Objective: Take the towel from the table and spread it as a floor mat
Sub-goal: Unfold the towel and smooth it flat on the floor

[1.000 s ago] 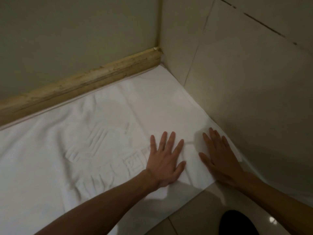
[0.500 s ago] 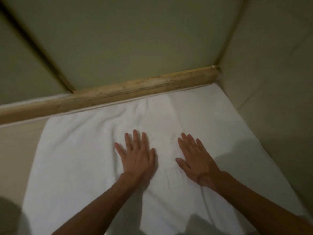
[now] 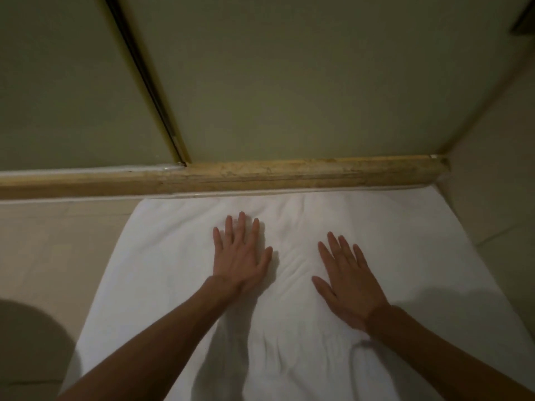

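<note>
A white towel (image 3: pixel 162 264) lies spread flat on the tiled floor, its far edge against a raised stone threshold. My left hand (image 3: pixel 240 256) presses palm-down on the towel's middle with straight, spread fingers. My right hand (image 3: pixel 347 280) lies flat on the towel a little to the right of it and nearer to me, fingers straight too. Small creases run between the two hands and near my wrists. Neither hand holds anything.
The stone threshold (image 3: pixel 260 176) runs across the far side under a pale green glass panel with a dark vertical frame strip (image 3: pixel 144 79). A tiled wall (image 3: pixel 498 183) bounds the right side. Bare beige floor tiles (image 3: pixel 58 241) lie left of the towel.
Both hands have slid from the towel's right end by the wall to its middle, staying flat. The view has swung left and the left edge of the towel has come into sight.
</note>
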The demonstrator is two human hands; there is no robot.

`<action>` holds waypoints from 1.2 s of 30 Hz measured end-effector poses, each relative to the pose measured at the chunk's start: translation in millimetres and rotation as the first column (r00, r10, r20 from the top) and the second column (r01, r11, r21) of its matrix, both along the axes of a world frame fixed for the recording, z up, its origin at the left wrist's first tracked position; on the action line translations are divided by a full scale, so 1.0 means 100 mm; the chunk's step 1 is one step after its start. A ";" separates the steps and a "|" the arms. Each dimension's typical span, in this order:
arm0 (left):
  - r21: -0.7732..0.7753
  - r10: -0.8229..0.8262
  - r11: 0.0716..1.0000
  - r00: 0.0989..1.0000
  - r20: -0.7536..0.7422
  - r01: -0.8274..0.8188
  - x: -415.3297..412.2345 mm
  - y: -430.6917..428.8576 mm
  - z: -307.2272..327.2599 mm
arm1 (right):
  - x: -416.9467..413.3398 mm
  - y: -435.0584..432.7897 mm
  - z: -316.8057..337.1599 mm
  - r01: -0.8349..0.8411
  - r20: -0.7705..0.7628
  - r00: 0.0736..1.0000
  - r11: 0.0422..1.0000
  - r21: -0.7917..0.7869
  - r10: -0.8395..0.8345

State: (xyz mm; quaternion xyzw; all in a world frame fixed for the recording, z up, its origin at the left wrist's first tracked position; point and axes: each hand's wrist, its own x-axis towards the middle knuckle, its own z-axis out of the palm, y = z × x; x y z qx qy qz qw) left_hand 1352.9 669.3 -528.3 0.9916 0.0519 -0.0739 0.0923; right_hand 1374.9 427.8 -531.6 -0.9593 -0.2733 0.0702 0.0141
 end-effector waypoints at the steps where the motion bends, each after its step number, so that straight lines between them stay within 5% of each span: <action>1: 0.017 -0.036 0.999 0.999 -0.013 0.036 0.12 0.05 0.01 | 0.11 0.12 0.01 -0.010 0.007 1.000 1.000 0.016 0.010; 11: 0.055 -0.114 0.992 0.993 -0.029 0.115 0.35 0.33 -0.17 | 0.41 0.60 -0.18 -0.069 0.007 0.998 0.998 -0.007 0.070; 15: 0.034 -0.015 0.999 0.998 0.061 0.012 0.37 0.42 -0.17 | 0.39 0.61 -0.15 -0.046 0.017 0.999 0.999 0.020 0.046; 36: 0.012 0.220 0.975 0.975 -0.018 -0.220 0.36 1.00 -0.26 | 0.38 0.59 -0.15 -0.053 0.010 0.999 0.998 0.032 0.052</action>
